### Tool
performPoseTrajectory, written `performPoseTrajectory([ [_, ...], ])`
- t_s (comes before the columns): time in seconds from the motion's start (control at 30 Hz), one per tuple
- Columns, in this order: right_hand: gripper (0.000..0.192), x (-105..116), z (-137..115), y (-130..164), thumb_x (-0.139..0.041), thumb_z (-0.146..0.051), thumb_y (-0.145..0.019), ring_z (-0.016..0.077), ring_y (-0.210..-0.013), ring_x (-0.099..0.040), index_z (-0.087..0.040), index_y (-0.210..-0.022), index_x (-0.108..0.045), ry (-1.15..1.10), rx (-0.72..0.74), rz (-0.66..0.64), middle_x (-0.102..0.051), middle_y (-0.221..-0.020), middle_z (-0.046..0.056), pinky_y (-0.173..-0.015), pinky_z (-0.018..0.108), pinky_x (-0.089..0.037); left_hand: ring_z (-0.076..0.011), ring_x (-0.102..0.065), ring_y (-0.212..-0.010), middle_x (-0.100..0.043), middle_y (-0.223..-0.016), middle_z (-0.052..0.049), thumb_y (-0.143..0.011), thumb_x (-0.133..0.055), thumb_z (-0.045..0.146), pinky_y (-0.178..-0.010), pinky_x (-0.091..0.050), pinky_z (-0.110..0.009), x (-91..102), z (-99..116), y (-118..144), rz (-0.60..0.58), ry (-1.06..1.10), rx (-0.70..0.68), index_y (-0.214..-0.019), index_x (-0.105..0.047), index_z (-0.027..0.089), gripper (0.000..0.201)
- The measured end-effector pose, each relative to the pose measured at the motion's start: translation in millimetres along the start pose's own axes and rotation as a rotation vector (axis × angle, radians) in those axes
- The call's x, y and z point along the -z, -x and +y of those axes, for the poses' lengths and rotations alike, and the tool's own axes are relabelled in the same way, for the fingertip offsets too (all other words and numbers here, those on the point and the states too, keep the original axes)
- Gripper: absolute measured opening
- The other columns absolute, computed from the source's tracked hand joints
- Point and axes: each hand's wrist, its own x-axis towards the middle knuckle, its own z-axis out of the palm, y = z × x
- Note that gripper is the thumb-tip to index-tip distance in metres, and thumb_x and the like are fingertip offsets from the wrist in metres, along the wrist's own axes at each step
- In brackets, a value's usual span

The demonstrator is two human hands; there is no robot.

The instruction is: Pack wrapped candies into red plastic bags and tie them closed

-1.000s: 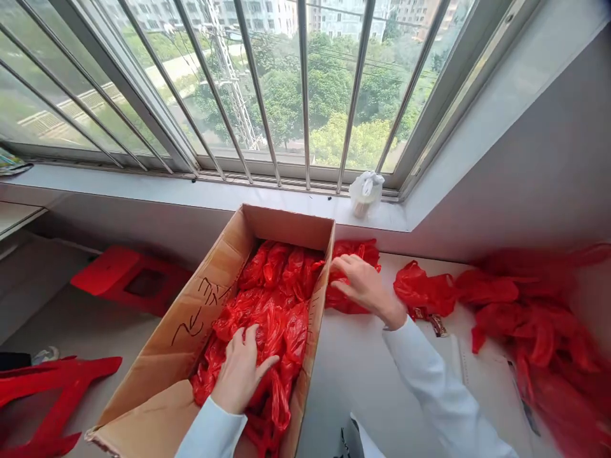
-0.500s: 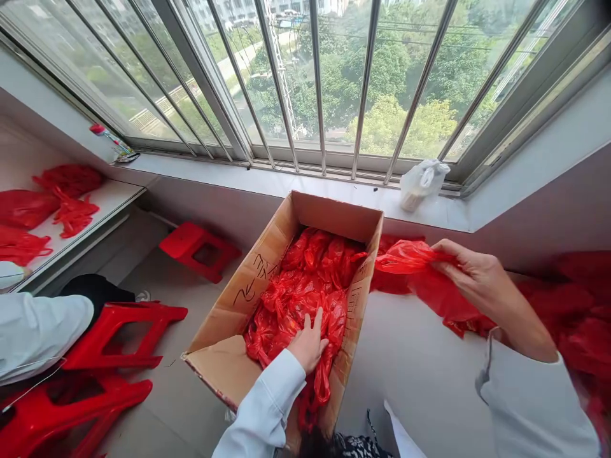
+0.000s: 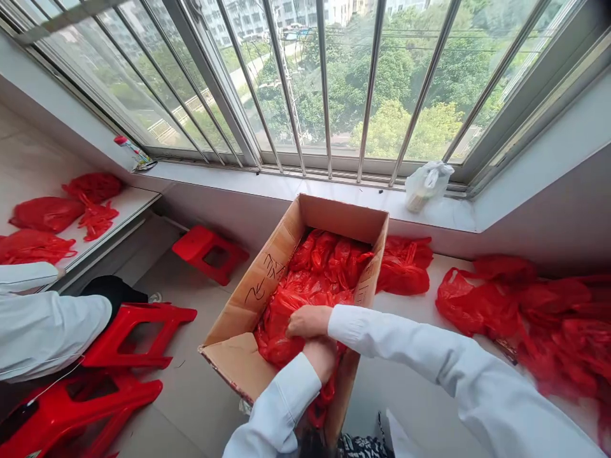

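Note:
A tall cardboard box (image 3: 238, 366) with handwriting on its side stands below the window, filled with knotted red plastic bags (image 3: 329, 251). Inside it, my right hand (image 3: 309, 320) has its fingers curled on a bulging red plastic bag (image 3: 281, 318) that lies on top of the others. My left hand (image 3: 322, 356) is just below, close against the right one and over the same bag. Its fingers are hidden behind the right hand and the bag, so their grip does not show. What the bag contains cannot be made out.
More red bags (image 3: 529, 312) are heaped on the ledge at right, others (image 3: 50, 213) on the left counter. A white bag (image 3: 427, 184) sits on the sill. Red stools (image 3: 133, 334) stand at left, near a person in a white sleeve (image 3: 52, 334).
My right hand has come left from over the ledge into the box, bringing the red plastic bag. The left hand, earlier with fingers spread on the bags, now meets it there.

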Motion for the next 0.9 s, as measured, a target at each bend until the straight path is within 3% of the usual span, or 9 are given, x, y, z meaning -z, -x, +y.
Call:
performPoseTrajectory([
  [0.17,0.02,21,28,38,-0.058,-0.027,-0.093,0.0112,-0.092,-0.064,-0.026,-0.112,-0.062,-0.107,-0.033,0.119,-0.067,-0.105,-0.001,-0.08,0.025,-0.053,-0.0262,-0.051,-0.125,-0.053,-0.136,-0.011,-0.092,-0.054,0.019,-0.102,-0.046,-0.044,18.7,-4,26,0.063,-0.058,0.086,-0.136,-0.048,0.02,0.044],
  [0.23,0.027,34,63,80,-0.041,-0.028,-0.101,0.0091,-0.108,-0.058,-0.033,-0.122,-0.056,-0.124,-0.217,0.296,-0.063,-0.12,-0.003,-0.092,0.022,-0.047,-0.0279,-0.035,-0.139,-0.038,-0.149,-0.014,-0.099,-0.038,0.023,-0.11,-0.037,-0.045,26.2,-16,26,0.149,-0.072,0.189,-0.143,-0.039,0.018,0.045],
  [0.3,0.037,34,104,127,-0.024,-0.024,-0.104,0.0149,-0.119,-0.053,-0.024,-0.129,-0.051,-0.102,-0.539,0.455,-0.057,-0.13,0.006,-0.1,0.032,-0.043,-0.0324,-0.024,-0.143,-0.021,-0.156,-0.018,-0.1,-0.031,0.026,-0.105,-0.041,-0.049,29.6,-32,17,0.206,-0.076,0.287,-0.151,-0.02,0.017,0.053],
  [0.37,0.034,15,140,168,-0.03,-0.023,-0.102,0.0229,-0.116,-0.054,-0.014,-0.127,-0.052,-0.081,-0.856,0.53,-0.057,-0.126,0.014,-0.098,0.045,-0.045,-0.0432,-0.023,-0.141,-0.01,-0.156,-0.027,-0.098,-0.037,0.029,-0.096,-0.044,-0.058,28.2,-46,2,0.198,-0.072,0.367,-0.153,-0.009,0.012,0.064],
  [0.43,0.031,-18,163,193,-0.054,-0.031,-0.094,0.0229,-0.106,-0.059,-0.016,-0.121,-0.056,-0.102,-1.067,0.526,-0.059,-0.12,0.01,-0.089,0.045,-0.051,-0.0492,-0.028,-0.137,-0.007,-0.155,-0.032,-0.096,-0.044,0.03,-0.091,-0.046,-0.061,23.7,-55,-13,0.142,-0.062,0.379,-0.153,-0.006,0.011,0.07],
  [0.53,0.03,-66,172,205,-0.058,-0.034,-0.092,0.0194,-0.097,-0.062,-0.016,-0.117,-0.058,-0.167,-1.192,0.522,-0.061,-0.116,0.008,-0.083,0.04,-0.054,-0.042,-0.041,-0.132,-0.021,-0.154,-0.028,-0.092,-0.054,0.023,-0.099,-0.044,-0.056,15.3,-58,-28,0.022,-0.043,0.29,-0.152,-0.015,0.014,0.072],
  [0.63,0.026,-84,164,212,-0.057,-0.034,-0.093,0.0167,-0.09,-0.063,-0.016,-0.112,-0.06,-0.211,-1.25,0.623,-0.063,-0.109,0.006,-0.078,0.036,-0.055,-0.0321,-0.046,-0.13,-0.03,-0.153,-0.018,-0.091,-0.058,0.02,-0.106,-0.04,-0.053,8.5,-54,-30,-0.052,-0.036,0.209,-0.151,-0.021,0.02,0.071],
  [0.73,0.019,-59,149,232,-0.053,-0.03,-0.094,0.0154,-0.079,-0.062,-0.015,-0.103,-0.06,-0.209,-1.271,0.827,-0.065,-0.093,0.004,-0.075,0.034,-0.052,-0.032,-0.046,-0.129,-0.029,-0.154,-0.015,-0.091,-0.058,0.024,-0.103,-0.042,-0.056,4.7,-51,-29,-0.066,-0.04,0.172,-0.149,-0.025,0.023,0.066],
  [0.9,0.016,36,100,245,-0.047,-0.023,-0.088,0.0186,-0.076,-0.059,-0.021,-0.101,-0.057,-0.173,-1.016,1.081,-0.066,-0.088,0.003,-0.071,0.031,-0.047,-0.0304,-0.048,-0.127,-0.034,-0.151,-0.013,-0.091,-0.058,0.026,-0.104,-0.041,-0.055,3.2,-51,-28,-0.058,-0.033,0.095,-0.144,-0.034,0.022,0.059],
])
